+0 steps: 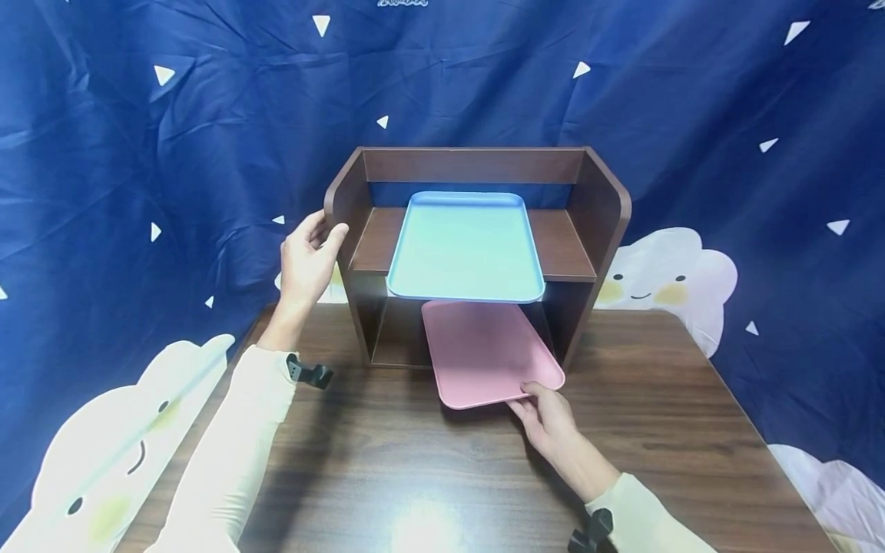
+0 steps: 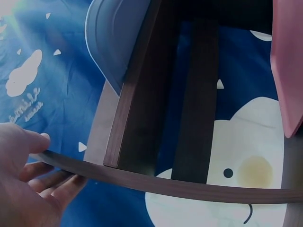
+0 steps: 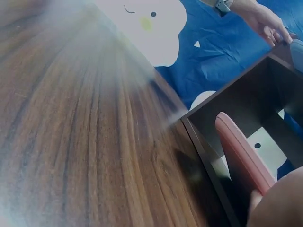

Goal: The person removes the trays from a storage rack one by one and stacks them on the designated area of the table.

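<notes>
A dark brown two-tier desk shelf (image 1: 600,207) stands at the back of the table. My left hand (image 1: 307,257) grips the front edge of its left side panel, thumb inside and fingers outside, as the left wrist view also shows. On the upper tier lies a light blue tray (image 1: 466,246), its front end jutting out past the board. Below it, a pink tray (image 1: 484,353) sits partly inside the lower tier, slightly askew, its rear end hidden under the blue one. My right hand (image 1: 549,418) pinches the pink tray's front right corner, thumb on top, fingers underneath.
The wood-grain table (image 1: 387,461) extends in front of the shelf and to both sides. Behind it hangs a blue cloth (image 1: 691,138) with white triangles and smiling clouds. Each wrist carries a small black camera on a band.
</notes>
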`<state>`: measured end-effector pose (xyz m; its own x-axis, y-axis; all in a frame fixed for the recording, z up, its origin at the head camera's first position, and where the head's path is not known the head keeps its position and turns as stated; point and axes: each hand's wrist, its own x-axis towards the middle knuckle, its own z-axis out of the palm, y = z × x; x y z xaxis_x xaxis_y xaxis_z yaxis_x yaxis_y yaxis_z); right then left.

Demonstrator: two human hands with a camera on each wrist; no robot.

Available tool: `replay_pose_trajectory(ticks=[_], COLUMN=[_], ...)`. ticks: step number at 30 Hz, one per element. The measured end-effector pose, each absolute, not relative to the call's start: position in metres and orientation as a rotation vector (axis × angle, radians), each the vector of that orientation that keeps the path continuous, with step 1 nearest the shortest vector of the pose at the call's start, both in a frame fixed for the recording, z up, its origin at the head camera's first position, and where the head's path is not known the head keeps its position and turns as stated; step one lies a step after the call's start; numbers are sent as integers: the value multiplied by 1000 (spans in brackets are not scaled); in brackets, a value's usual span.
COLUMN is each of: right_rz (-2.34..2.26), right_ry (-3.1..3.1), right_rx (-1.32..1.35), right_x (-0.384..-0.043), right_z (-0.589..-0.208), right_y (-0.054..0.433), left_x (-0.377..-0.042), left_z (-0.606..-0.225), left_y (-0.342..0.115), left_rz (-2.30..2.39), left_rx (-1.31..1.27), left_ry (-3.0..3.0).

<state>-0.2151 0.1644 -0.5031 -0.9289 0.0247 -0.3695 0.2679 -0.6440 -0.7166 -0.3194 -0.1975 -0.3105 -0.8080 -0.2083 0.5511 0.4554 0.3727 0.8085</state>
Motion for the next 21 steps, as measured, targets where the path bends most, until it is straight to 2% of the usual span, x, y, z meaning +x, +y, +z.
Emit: replay_pose_trajectory(ticks=[21], right_rz=[-2617], right_ry=[1524], right_rx=[481], right_x=[-214], right_z=[-515], right_y=[182], left_x=[-319], left_z=[-310], left_y=[-196], left_rz=[-1464], left_rx=[-209], left_ry=[-2058])
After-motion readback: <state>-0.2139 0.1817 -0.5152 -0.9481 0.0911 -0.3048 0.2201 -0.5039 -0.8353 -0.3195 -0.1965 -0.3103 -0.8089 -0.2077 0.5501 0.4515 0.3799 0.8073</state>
